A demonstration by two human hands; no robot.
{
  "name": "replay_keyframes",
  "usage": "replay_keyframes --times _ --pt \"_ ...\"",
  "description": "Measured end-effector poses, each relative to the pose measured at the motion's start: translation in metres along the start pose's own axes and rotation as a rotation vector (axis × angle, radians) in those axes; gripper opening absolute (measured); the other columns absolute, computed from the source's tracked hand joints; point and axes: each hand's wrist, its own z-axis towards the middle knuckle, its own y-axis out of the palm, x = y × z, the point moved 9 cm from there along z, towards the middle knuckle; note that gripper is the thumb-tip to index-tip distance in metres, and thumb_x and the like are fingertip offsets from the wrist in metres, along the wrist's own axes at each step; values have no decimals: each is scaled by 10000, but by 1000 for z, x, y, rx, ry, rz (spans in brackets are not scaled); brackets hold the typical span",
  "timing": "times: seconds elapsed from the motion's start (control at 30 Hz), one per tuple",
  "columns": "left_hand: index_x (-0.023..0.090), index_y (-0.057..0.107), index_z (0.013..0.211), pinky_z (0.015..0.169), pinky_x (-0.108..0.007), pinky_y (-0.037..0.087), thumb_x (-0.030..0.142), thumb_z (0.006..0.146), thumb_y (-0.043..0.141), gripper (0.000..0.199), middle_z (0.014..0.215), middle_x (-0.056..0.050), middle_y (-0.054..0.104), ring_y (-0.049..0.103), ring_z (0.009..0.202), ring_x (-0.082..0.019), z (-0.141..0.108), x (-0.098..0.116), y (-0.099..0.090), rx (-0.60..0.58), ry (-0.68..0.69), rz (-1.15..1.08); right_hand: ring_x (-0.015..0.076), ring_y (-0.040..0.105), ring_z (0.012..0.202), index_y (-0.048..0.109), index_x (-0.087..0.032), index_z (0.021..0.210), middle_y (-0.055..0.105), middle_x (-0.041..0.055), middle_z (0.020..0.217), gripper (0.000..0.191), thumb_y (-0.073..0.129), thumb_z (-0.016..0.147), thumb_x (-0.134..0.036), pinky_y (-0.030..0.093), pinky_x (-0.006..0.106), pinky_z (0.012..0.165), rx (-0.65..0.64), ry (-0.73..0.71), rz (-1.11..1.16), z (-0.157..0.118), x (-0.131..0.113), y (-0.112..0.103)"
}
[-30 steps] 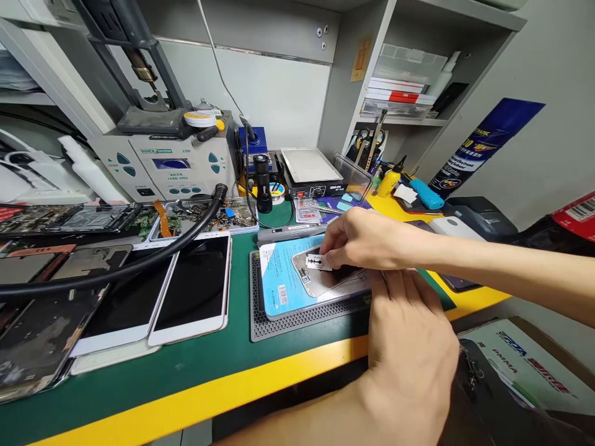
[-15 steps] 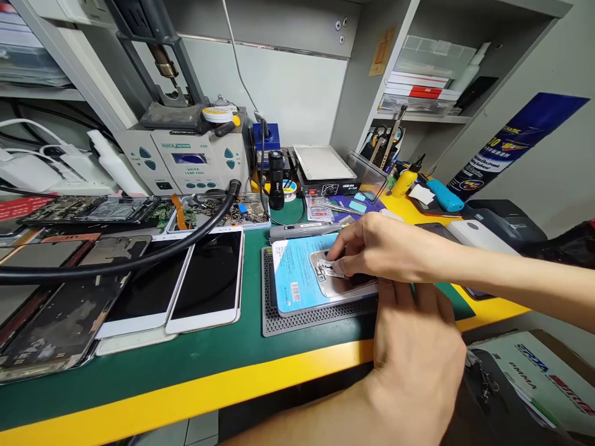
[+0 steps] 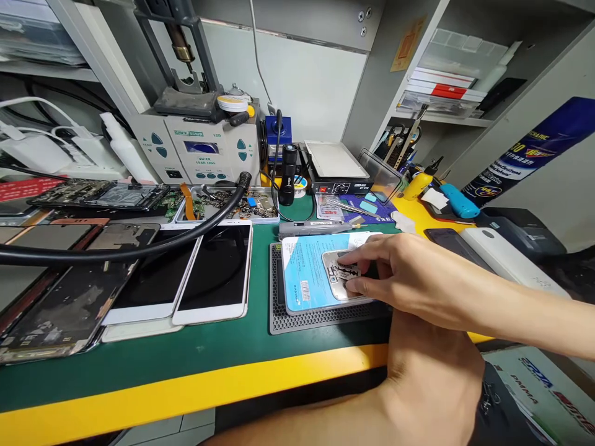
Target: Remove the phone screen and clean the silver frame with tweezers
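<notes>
My right hand (image 3: pixel 390 269) comes in from the right, thumb and fingers pinched on a thin razor blade (image 3: pixel 346 273) with a dark slot pattern. The blade lies flat against a rounded phone part (image 3: pixel 335 286) with small camera openings at its left end. Beneath that part is a blue and white printed packet (image 3: pixel 304 263) with a barcode, resting on a grey perforated mat (image 3: pixel 307 322). My left hand (image 3: pixel 430 371) is below, at the bench's front edge; its fingers are hidden behind my right hand and wrist.
Two white-framed phones (image 3: pixel 216 269) and stripped phone frames lie to the left. A black hose (image 3: pixel 139 251) crosses over them from the soldering station (image 3: pixel 199 148). Behind the packet are a grey pen-like tool (image 3: pixel 316 228), a torch (image 3: pixel 288 176) and a hot plate (image 3: pixel 334 161).
The view has shifted a little, so the bench sits further right in it. My right hand has turned, and more of the blade and its slot pattern now shows. Left fingers are now covered.
</notes>
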Motion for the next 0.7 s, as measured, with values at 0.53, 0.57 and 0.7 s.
replay_keyframes --times 0.53,0.57,0.7 --pt "247 769 1209 1053 -583 499 334 833 651 403 1465 -94 581 410 1388 -443 -6 -5 -5 -3 53 -31 206 671 788 781 -265 1144 727 71 1011 294 610 905 -252 541 296 683 -9 -259 -94 -5 -19 -4" --pt "250 766 1213 1054 -585 498 318 843 640 397 1462 -90 586 417 1385 -439 -6 -6 -6 2 54 -30 204 667 791 772 -273 1160 720 67 1023 304 599 910 -253 538 303 687 -24 -244 -107 -4 -18 -2" --pt "235 746 1247 1013 -589 521 252 879 597 397 1473 -96 579 442 1370 -436 -5 -8 -11 4 56 -29 242 675 907 737 -296 1242 707 76 1106 363 597 908 -271 548 366 796 -32 -194 -138 -3 -14 -2"
